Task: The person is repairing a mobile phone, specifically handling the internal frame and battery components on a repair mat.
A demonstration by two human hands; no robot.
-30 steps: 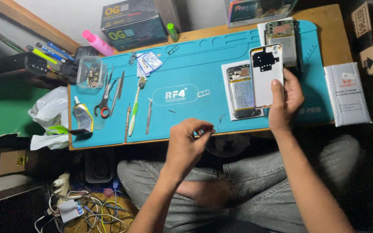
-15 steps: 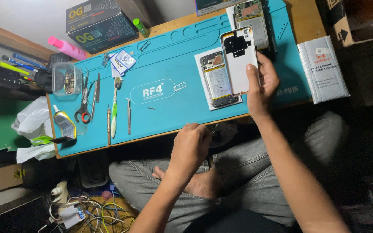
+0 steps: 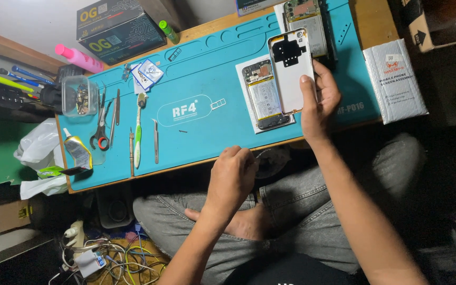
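Observation:
My right hand [image 3: 320, 103] holds a white phone back cover [image 3: 291, 68] upright over the teal mat [image 3: 212, 84], thumb on its face. Just left of it an opened phone [image 3: 262, 97] lies on a white sheet, its insides showing. My left hand [image 3: 232, 179] hovers below the table's front edge, above my lap. Its fingers are pinched on a small thin dark tool [image 3: 261, 154]; I cannot tell what kind. A second opened phone [image 3: 307, 18] lies at the mat's far edge.
Scissors [image 3: 100, 138], a green-handled brush [image 3: 138, 134], tweezers [image 3: 155, 141] and a glue tube [image 3: 76, 150] lie on the mat's left. A clear parts box [image 3: 79, 96], pink bottle [image 3: 79, 58] and dark carton [image 3: 120, 24] stand behind. A white padded package [image 3: 394, 79] lies at right.
My left hand has dropped from the mat's front edge toward my lap, still pinched. My right hand keeps the cover raised. The view has shifted slightly.

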